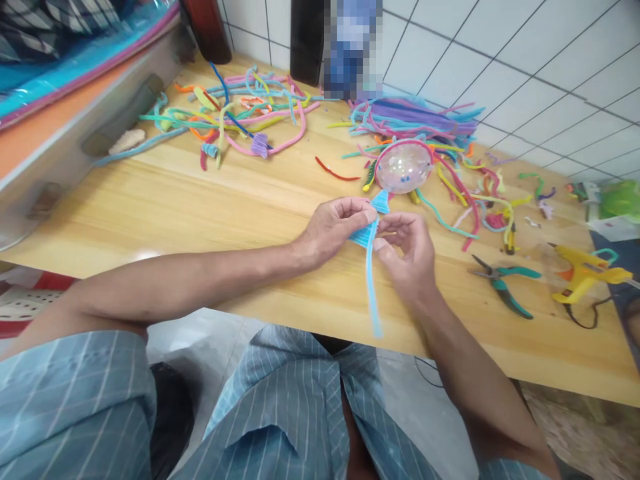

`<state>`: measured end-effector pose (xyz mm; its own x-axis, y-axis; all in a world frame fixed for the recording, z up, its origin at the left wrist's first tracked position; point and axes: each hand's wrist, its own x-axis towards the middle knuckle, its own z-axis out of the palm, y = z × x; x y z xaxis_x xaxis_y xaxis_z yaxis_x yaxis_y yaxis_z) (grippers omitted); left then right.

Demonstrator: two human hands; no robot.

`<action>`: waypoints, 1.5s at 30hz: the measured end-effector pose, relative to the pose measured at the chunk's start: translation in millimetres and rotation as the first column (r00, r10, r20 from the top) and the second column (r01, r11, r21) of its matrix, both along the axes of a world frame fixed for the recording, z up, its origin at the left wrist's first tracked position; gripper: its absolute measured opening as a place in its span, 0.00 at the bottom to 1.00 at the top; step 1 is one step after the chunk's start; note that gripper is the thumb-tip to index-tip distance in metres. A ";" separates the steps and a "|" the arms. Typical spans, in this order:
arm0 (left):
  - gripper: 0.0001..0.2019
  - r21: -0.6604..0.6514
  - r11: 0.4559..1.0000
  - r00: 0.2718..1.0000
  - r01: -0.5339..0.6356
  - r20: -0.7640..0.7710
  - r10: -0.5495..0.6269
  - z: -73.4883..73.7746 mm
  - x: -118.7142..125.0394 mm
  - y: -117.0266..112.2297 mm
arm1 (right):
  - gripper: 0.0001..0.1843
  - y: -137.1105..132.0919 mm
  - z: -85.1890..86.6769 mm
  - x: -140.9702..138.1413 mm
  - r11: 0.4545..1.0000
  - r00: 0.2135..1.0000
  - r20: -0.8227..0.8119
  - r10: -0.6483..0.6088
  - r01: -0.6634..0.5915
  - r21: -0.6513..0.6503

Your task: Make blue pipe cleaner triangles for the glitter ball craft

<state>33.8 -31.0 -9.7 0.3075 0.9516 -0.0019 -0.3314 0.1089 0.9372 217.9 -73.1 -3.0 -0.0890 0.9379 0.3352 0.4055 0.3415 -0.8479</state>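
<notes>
A flat piece of light blue pipe cleaner (361,236), folded in close rows, is in my left hand (333,230), its thumb and fingers pinched on the upper edge. One loose end (371,287) hangs from it toward the table's front edge, slightly blurred. My right hand (410,257) is curled at the right side of the piece, fingertips against it near the loose end; its exact grip is partly hidden. Just beyond my fingers is a small blue ridged fan shape (381,202), below a clear round dome with a pink rim (404,167).
Loose coloured pipe cleaners (250,113) lie at the back left, and a purple, blue and pink bundle (415,120) by the tiled wall. Teal-handled pliers (507,283) and a yellow glue gun (583,270) with a cord lie at right. A plastic bin (100,127) borders the left.
</notes>
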 end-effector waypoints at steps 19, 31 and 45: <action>0.23 0.177 0.984 0.992 -0.010 -0.125 0.032 -6.0 2.2 -5.8 | 0.16 6.1 2.6 -5.9 0.969 0.990 -0.141 0.011 -0.045 -0.243; 0.29 0.102 0.988 0.981 0.119 -0.166 -0.101 -0.6 1.4 -2.5 | 0.13 10.2 9.4 3.5 0.969 0.998 -0.066 0.005 -0.021 -0.247; 0.10 0.569 0.735 0.792 0.369 -0.606 0.072 -4.8 -14.0 14.7 | 0.06 15.8 13.1 17.1 0.986 0.960 0.261 0.100 -0.061 -0.152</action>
<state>19.8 -16.3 -14.4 0.5936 0.7225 0.3544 0.2335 -0.5760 0.7834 234.9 -57.3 10.1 -0.2341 0.9600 0.1535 0.5999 0.2669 -0.7542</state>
